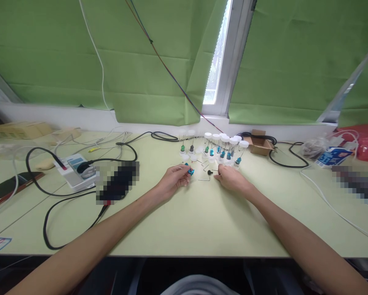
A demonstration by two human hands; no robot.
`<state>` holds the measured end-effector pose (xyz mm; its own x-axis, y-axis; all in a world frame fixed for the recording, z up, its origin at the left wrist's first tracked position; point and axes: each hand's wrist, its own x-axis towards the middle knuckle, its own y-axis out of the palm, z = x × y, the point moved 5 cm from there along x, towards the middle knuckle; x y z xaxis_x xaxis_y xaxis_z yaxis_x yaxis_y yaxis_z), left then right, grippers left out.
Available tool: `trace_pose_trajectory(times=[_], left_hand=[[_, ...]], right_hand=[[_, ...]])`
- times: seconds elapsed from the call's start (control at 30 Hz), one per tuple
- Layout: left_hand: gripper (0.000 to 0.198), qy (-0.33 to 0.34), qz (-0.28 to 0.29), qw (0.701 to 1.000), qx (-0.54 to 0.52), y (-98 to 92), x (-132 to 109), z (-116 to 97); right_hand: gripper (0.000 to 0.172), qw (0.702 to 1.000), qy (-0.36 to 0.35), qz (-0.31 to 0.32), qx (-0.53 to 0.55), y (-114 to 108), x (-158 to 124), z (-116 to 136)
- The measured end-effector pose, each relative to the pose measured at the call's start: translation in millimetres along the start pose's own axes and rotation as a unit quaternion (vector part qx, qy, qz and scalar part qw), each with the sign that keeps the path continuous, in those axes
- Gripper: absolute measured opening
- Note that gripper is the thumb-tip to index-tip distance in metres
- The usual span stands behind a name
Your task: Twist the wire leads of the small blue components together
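Forearms [110, 229] | left hand [173, 181] pinched on blue part [191, 172] | right hand [231, 178] curled, hold unclear

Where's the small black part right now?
In the head view, the small black part is between the left hand and the right hand, nearer the right, just beyond an L-shaped metal rod on the table.
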<state>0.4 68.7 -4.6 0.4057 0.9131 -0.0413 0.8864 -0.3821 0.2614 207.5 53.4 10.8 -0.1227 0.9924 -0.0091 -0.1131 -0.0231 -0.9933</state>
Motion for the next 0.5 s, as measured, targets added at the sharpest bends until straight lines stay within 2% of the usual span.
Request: trace_pose_trajectory(times=[0.5], left_hand=[[0.021, -0.005, -0.013, 0.999, -0.034, -2.8, 1.3, 1.2]], right_hand=[[0.018, 0.999, 0.010, 0.000, 0.046, 1.5, 0.5, -0.9]])
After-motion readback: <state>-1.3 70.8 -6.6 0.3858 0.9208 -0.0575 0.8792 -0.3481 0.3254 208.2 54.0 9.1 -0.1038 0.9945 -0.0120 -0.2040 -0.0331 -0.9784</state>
